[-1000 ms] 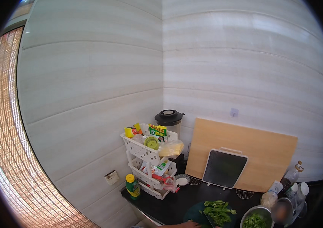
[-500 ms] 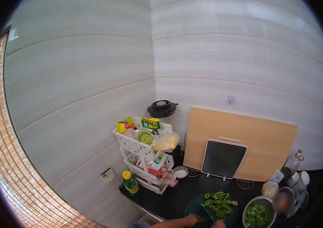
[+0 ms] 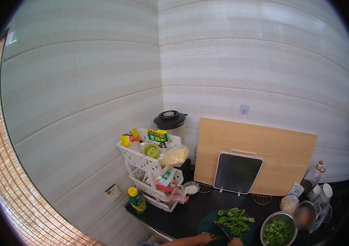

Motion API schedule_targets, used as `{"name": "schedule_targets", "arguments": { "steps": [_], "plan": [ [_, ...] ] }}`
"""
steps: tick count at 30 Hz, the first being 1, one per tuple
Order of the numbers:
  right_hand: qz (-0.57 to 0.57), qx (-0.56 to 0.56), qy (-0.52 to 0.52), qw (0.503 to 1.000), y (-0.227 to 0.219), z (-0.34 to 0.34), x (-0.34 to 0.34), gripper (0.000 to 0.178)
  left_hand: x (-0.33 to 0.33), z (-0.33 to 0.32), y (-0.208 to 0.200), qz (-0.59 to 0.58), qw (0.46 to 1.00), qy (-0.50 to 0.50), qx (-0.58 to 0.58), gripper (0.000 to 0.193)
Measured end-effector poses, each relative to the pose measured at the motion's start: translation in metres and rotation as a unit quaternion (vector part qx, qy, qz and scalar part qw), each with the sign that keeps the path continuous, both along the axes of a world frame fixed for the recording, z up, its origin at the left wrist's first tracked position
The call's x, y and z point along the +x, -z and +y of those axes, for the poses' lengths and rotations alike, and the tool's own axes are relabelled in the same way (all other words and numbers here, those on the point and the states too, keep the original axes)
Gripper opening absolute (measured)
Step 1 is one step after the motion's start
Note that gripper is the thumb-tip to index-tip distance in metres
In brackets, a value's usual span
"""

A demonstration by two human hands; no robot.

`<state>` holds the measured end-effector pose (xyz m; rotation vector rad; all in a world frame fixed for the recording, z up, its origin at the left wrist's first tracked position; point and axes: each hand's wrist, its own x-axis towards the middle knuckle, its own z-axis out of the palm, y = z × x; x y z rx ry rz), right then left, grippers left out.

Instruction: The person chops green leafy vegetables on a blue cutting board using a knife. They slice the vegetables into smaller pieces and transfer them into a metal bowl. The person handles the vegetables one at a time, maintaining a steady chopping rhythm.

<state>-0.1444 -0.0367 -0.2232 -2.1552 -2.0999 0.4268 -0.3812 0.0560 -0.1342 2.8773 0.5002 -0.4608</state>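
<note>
A round dark green cutting board (image 3: 205,222) lies at the bottom edge of the view, with a loose pile of leafy greens (image 3: 236,222) on its far side. My right hand (image 3: 235,242), partly cut off by the frame, is closed round the handle of a kitchen knife (image 3: 225,232). The blade points away to the left, against the near side of the pile. My left hand (image 3: 206,238) is at the left of the blade, its curled fingers pressing some greens to the board. Right of the board stands a metal bowl (image 3: 263,230) of cut greens.
A tiered white basket (image 3: 141,160) of packets and a yellow-capped bottle (image 3: 137,201) stand at the left. Behind are a small dish of white powder (image 3: 191,188), a dark board (image 3: 238,173) and a large wooden board (image 3: 281,160). Bottles and jars (image 3: 325,192) crowd the right.
The whole view has shifted slightly, so things appear a little further left and lower. Both hands and the knife stay in nearly the same place over the board.
</note>
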Motion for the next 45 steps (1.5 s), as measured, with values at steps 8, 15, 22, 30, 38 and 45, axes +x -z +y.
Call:
{"name": "schedule_targets", "arguments": {
  "steps": [8, 15, 22, 30, 38, 45],
  "plan": [
    [0.134, -0.012, 0.068, 0.989, -0.074, -0.005, -0.014, 0.025, 0.003, 0.012, 0.000, 0.032, 0.995, 0.001, -0.098, 0.077],
    [0.091, 0.007, 0.043, 0.995, -0.047, -0.004, -0.019, 0.020, 0.000, 0.007, 0.013, 0.022, 0.998, 0.061, -0.023, 0.073],
    [0.092, 0.113, 0.033, 0.989, -0.063, -0.013, -0.015, 0.020, -0.002, 0.000, 0.000, -0.042, 0.998, 0.035, -0.044, 0.070],
    [0.164, -0.095, 0.157, 0.969, -0.122, -0.011, -0.023, 0.022, -0.004, 0.005, -0.002, -0.085, 0.996, 0.033, 0.008, 0.057],
    [0.090, -0.062, 0.140, 0.984, -0.131, -0.029, -0.038, 0.017, -0.014, -0.025, 0.005, -0.237, 0.968, -0.066, 0.049, 0.042],
    [0.150, -0.058, 0.172, 0.972, -0.146, -0.011, -0.031, 0.016, -0.007, -0.031, -0.015, -0.226, 0.967, -0.117, 0.029, 0.034]
  ]
}}
